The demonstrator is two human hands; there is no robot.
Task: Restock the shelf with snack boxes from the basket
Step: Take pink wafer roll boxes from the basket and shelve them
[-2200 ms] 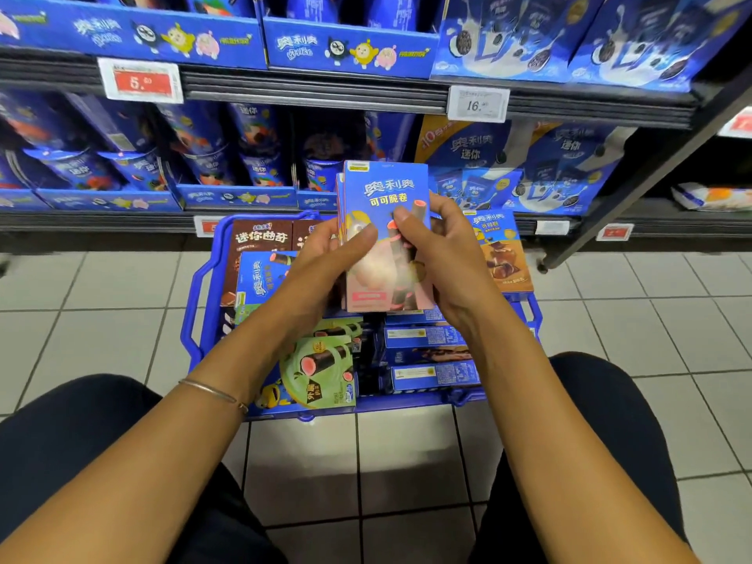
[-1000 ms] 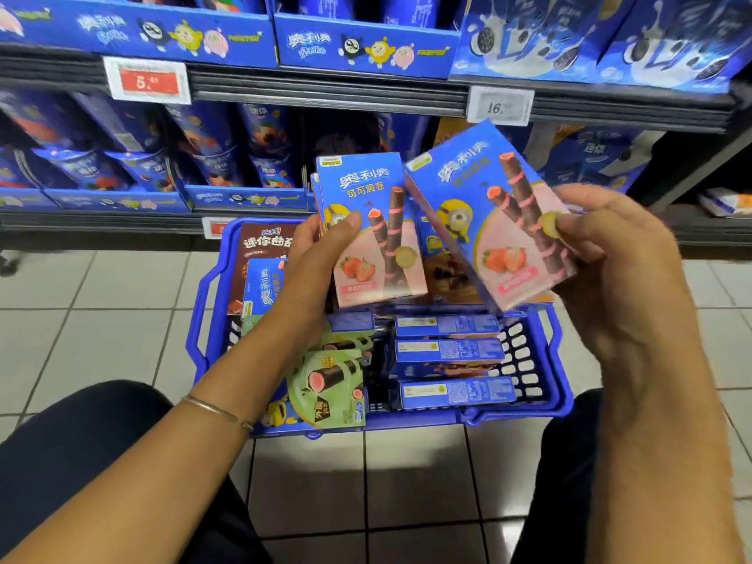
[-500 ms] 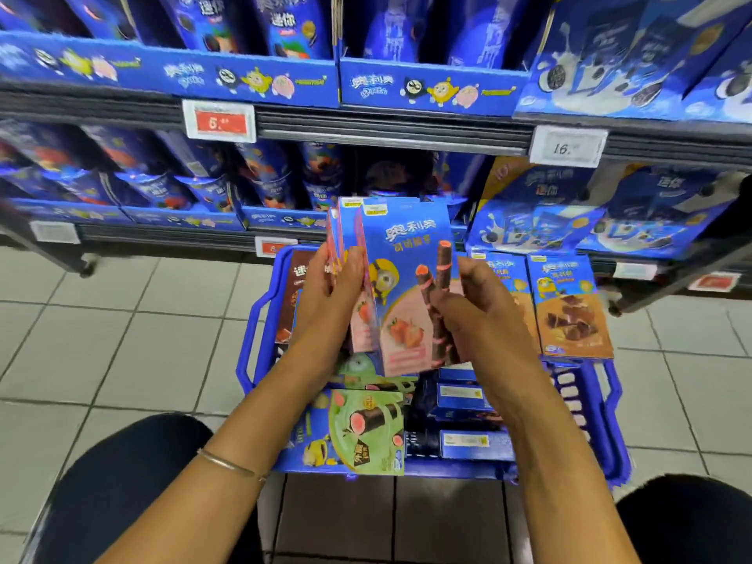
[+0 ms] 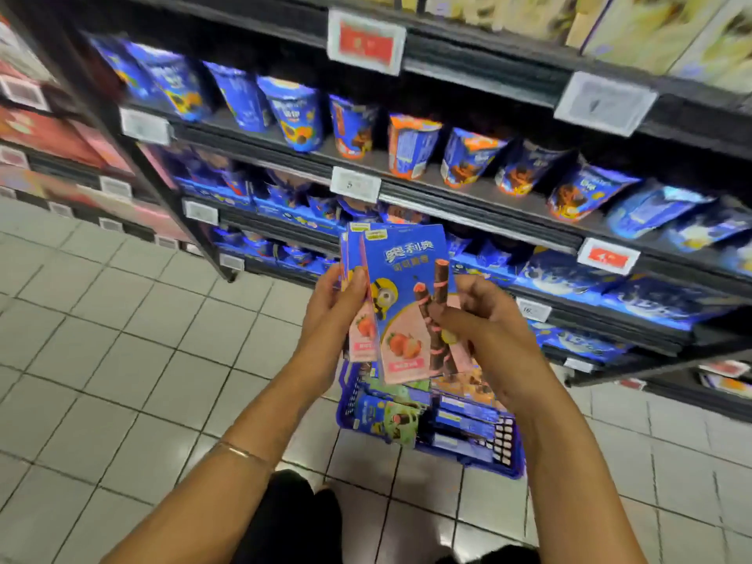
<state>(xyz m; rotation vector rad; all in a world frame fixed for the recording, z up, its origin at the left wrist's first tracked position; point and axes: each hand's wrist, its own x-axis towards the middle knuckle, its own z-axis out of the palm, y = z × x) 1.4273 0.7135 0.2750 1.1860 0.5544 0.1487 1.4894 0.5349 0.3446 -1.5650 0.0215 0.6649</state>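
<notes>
Shop aisle: a pale tiled floor point(image 4: 122, 339) fills the frame from 6 to 9 o'clock, and a dark shelf point(image 4: 468, 213) unit runs from 10 o'clock across to 3 o'clock. Blue cups point(image 4: 297, 116) stand on it in a row towards 12 o'clock. A red price tag point(image 4: 608, 258) sits on a shelf edge at 3 o'clock.

At the centre, a small fan of blue-and-pink boxes point(image 4: 407, 303) is held upright in the air, in front of the lower shelves and touching none of them. The left hand point(image 4: 337, 303) grasps the fan at its 9 o'clock edge, thumb on the front. The right hand point(image 4: 488, 331) grips the front box at its 3 o'clock edge, fingers curled behind. A thin bracelet point(image 4: 240, 451) circles the left wrist.

The blue basket point(image 4: 514, 470) sits on the floor at 5 o'clock below the boxes. It holds a green box point(image 4: 398, 421) at its 9 o'clock side and flat blue packs beside that.
</notes>
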